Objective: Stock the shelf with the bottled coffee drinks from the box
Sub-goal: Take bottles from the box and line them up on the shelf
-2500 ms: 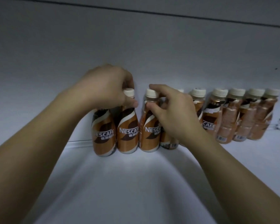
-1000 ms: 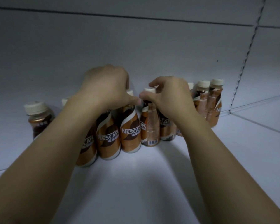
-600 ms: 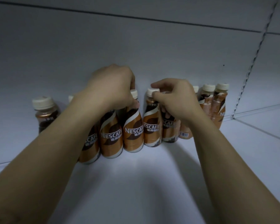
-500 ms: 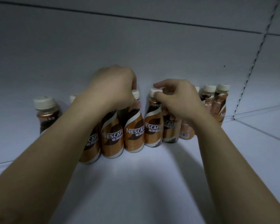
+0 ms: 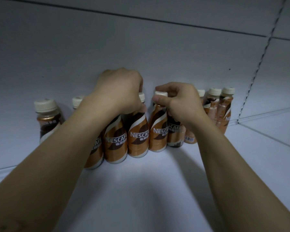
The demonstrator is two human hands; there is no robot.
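Note:
A row of brown-and-orange bottled coffee drinks with cream caps stands against the back wall of a white shelf. My left hand is closed over the cap of one bottle near the middle of the row. My right hand pinches the cap of the neighbouring bottle between thumb and fingers. Both bottles stand upright on the shelf with their labels facing me. More bottles continue to the left and to the right. The box is out of view.
The white back panel rises right behind the bottles. A perforated upright strip and a shelf seam mark the right end of the bay. Bare shelf surface lies in front of the row and to the far left.
The bottle under my right hand has turned so its label faces me and it stands upright beside the left one. My left hand has barely moved. The view has shifted slightly.

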